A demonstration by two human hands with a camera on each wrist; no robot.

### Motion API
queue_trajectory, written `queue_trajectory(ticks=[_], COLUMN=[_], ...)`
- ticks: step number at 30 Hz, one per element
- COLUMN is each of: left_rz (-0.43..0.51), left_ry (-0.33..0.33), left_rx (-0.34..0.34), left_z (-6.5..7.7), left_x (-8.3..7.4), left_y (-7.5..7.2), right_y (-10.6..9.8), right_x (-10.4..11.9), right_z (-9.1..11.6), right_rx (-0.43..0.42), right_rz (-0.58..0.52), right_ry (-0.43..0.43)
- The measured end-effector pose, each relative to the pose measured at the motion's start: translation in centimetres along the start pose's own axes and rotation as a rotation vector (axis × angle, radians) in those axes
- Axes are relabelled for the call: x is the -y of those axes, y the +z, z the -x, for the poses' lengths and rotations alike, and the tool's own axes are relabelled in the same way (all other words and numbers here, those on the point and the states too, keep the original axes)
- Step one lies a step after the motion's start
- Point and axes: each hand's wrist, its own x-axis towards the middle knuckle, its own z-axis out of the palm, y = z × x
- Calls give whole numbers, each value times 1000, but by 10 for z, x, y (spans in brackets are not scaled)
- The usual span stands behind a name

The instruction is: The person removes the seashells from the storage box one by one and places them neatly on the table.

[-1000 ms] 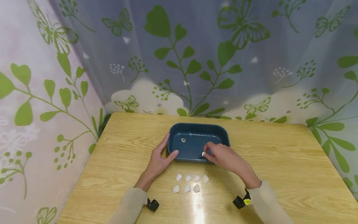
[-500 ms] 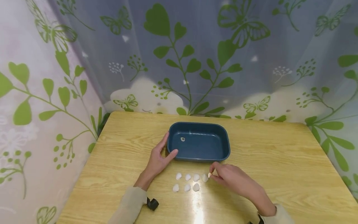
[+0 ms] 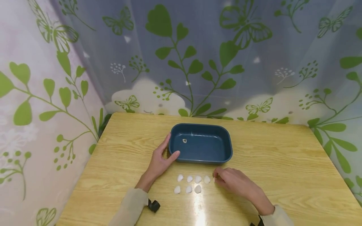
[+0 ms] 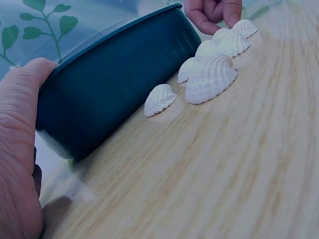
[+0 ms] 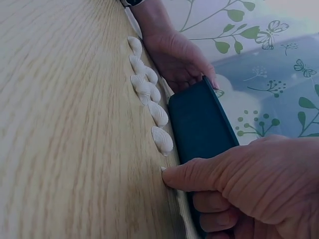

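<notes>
My left hand (image 3: 158, 161) grips the near left corner of a dark blue plastic basin (image 3: 201, 162), thumb over the rim and fingers along the outer side. A single small shell (image 3: 184, 141) lies on the basin's floor. In front of the basin, ribbed white seashells (image 4: 212, 79) lie on the table in two rows. At the right end of the row closer to the basin, my right hand (image 3: 237, 182) pinches another seashell (image 5: 163, 169) down at the tabletop. Only a pale tip of it shows by the thumb in the right wrist view; the fingers hide the rest.
The wood-grain table (image 3: 282, 157) reaches back to a curtain (image 3: 203, 62) printed with green leaves and butterflies. A similar pale curtain (image 3: 36, 94) hangs along the left side. Black straps with small devices (image 3: 154, 206) sit at the wrists.
My right hand has come out of the basin with a seashell and lowered it to the table beside the last one in the upper row. My left hand stays on the basin.
</notes>
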Motion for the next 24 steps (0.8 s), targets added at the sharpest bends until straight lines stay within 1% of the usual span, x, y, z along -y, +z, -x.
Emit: queue_trajectory(ticks=[3, 5, 12, 15, 19, 21, 24], left_rz=[-1, 5, 12, 11, 7, 3, 7], left_ry=[6, 9, -1, -3, -6, -7, -13], left_rx=[-5, -4, 19, 17, 14, 15, 18], left_z=[-1, -1, 0, 0, 1, 1, 1], left_x=[-2, -7, -42, -46, -45, -43, -42], left_y=[1, 0, -7, -8, -7, -7, -7], right_y=[0, 0, -3, -5, -9, -10, -11], right_x=[-2, -4, -5, -3, 4, 7, 11], right_z=[-1, -1, -2, -2, -4, -5, -7], right_rx=[17, 26, 59, 69, 57, 33, -42], right_rz=[-25, -42, -100, -119, -126, -117, -95], right_ry=[-4, -5, 3, 11, -2, -12, -36])
